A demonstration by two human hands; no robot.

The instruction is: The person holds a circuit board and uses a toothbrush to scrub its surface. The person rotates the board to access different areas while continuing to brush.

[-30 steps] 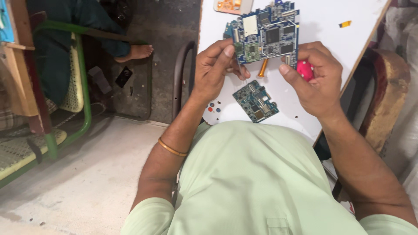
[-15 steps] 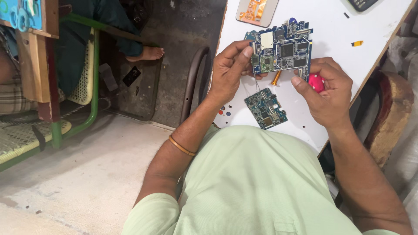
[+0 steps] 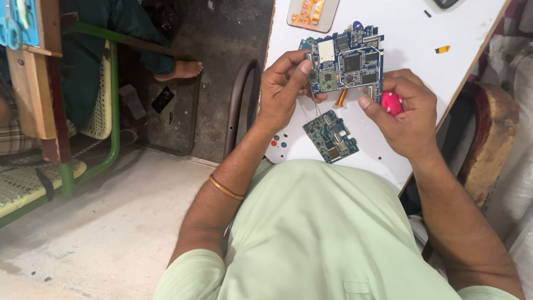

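On the white table (image 3: 477,33) around your hands lie a smaller board (image 3: 331,136), an orange-backed part (image 3: 311,14) and a yellow scrap (image 3: 442,49); nothing blocks you. The big board (image 3: 347,64) sits flat above the table, long axis running left-right. Your left hand (image 3: 283,89) pinches its left edge; your right hand (image 3: 408,114) grips a pink tool (image 3: 391,103) at its right edge.

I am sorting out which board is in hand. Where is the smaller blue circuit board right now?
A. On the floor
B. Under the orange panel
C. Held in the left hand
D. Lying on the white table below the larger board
D: the smaller blue circuit board lies flat on the white table, below the larger board that the left hand holds up.
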